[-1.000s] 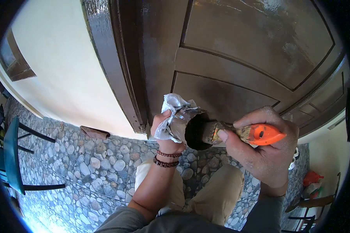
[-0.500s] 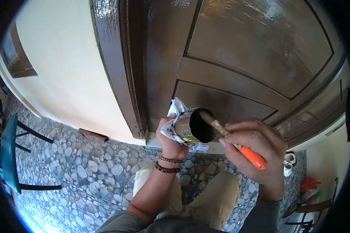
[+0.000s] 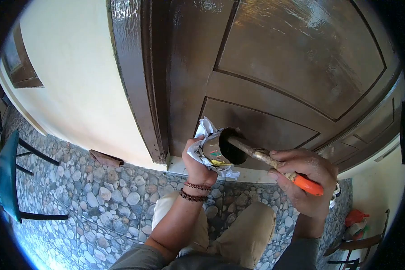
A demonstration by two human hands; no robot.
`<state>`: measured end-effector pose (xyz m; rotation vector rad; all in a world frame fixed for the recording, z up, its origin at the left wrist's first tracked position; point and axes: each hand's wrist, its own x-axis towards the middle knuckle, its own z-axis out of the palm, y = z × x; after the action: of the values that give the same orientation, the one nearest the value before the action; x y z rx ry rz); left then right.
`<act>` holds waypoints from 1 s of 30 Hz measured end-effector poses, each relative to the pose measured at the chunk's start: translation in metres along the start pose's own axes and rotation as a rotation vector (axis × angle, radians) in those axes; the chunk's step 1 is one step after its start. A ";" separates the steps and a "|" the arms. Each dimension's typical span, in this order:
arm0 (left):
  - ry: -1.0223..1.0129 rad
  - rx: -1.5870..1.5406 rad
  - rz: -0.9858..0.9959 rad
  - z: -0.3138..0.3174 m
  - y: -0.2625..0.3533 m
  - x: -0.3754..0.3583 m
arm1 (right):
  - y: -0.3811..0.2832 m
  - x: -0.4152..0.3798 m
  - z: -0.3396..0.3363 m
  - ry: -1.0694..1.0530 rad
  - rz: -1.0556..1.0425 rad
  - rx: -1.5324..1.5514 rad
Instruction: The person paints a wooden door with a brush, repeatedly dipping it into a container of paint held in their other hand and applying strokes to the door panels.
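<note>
Brush (image 3: 255, 153)'s in the can (image 3: 213, 148), right hand (image 3: 311, 182) gripping it, left hand (image 3: 198, 169) clutching can and paper (image 3: 205, 128); that needs holding steady.

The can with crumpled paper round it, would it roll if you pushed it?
Probably, if it lay on its side, because the can is round. Standing up, it might tip if the long handle were left leaning out. The crumpled paper probably makes it less slippery to hold.

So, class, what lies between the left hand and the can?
A crumpled white sheet, paper or cloth, lies between the left hand and the can, as the head view shows.
</note>
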<state>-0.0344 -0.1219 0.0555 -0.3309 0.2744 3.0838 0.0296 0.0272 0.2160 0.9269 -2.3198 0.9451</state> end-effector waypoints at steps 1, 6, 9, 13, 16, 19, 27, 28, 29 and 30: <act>-0.010 -0.013 -0.009 0.000 0.000 0.000 | -0.001 0.000 -0.002 -0.016 0.048 0.040; -0.011 -0.022 -0.007 -0.004 -0.001 0.003 | 0.003 0.009 -0.006 -0.153 0.054 0.125; 0.000 -0.012 -0.004 -0.009 -0.004 0.004 | 0.013 0.012 0.003 -0.169 -0.028 0.143; 0.003 0.008 0.021 -0.011 -0.005 0.006 | 0.014 0.014 0.004 -0.175 -0.110 0.025; 0.002 0.006 0.009 -0.004 -0.003 0.001 | 0.010 0.011 0.005 -0.123 -0.121 -0.048; -0.045 0.030 0.016 -0.011 -0.003 0.004 | 0.006 0.007 0.007 -0.080 -0.125 -0.060; -0.009 -0.022 0.031 -0.003 -0.001 -0.002 | 0.003 0.003 0.014 -0.045 -0.063 0.072; -0.015 -0.022 0.021 -0.004 -0.001 -0.001 | 0.006 0.003 0.016 -0.013 -0.029 0.089; -0.016 -0.022 0.024 -0.004 0.000 0.000 | 0.007 0.004 0.018 0.019 0.005 0.107; -0.015 -0.011 0.030 -0.004 0.000 0.000 | 0.008 0.004 0.018 0.018 0.002 0.109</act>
<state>-0.0331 -0.1226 0.0515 -0.3073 0.2651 3.1165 0.0183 0.0162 0.2034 0.9553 -2.2739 1.0853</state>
